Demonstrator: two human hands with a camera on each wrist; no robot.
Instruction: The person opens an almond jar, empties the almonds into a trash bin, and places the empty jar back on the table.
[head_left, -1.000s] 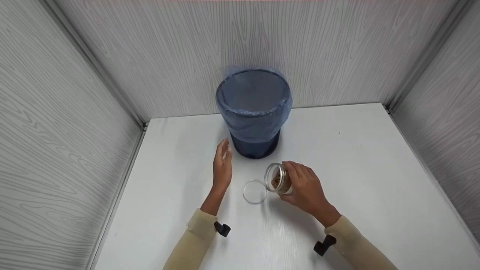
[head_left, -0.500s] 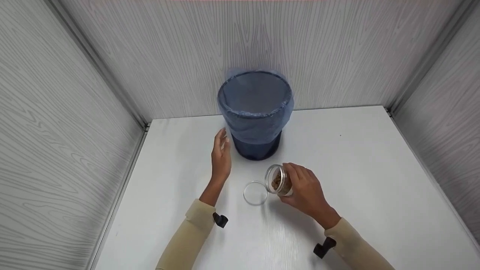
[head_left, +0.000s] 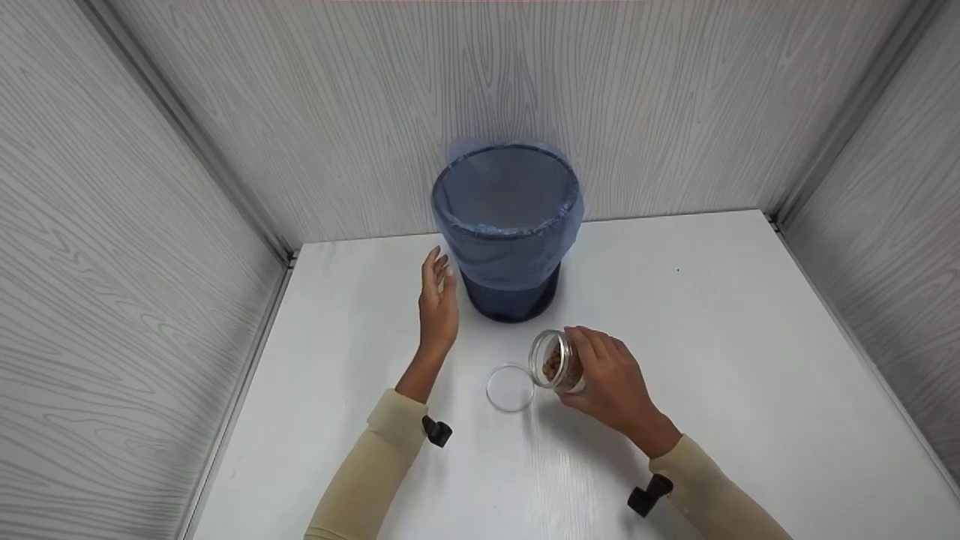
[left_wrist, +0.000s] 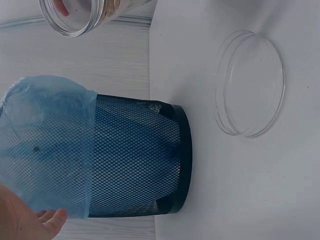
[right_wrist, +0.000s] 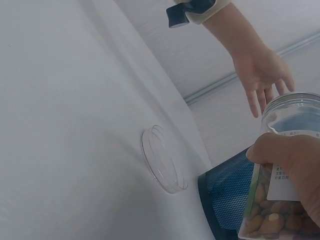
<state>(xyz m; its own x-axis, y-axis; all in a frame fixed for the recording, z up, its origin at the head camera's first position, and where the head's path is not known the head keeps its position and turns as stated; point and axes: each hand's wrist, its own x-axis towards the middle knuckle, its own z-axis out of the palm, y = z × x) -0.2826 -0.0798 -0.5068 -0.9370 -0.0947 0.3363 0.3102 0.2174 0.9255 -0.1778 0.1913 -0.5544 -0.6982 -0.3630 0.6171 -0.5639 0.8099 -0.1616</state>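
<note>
My right hand (head_left: 615,386) grips a clear jar (head_left: 568,369) that is tilted with its uncapped mouth facing left. Brown almond-like nuts (right_wrist: 272,224) fill its lower part, and a white label (right_wrist: 285,182) shows by the thumb. My left hand (head_left: 437,315) holds nothing; its fingers are loosely extended beside the left side of a dark mesh waste bin (head_left: 510,304). Whether it touches the bin is hard to tell. A clear, shallow round dish (head_left: 510,388) lies on the table between the two hands, just left of the jar.
A blue plastic bag (head_left: 510,259) lines the bin and folds over its rim. The bin stands near the back of the white table (head_left: 720,315), close to the grey wood-grain back wall (head_left: 337,120). Similar walls rise at left and right.
My left hand has moved forward along the left side of the bin. My right hand and the tilted jar have stayed almost in place.
</note>
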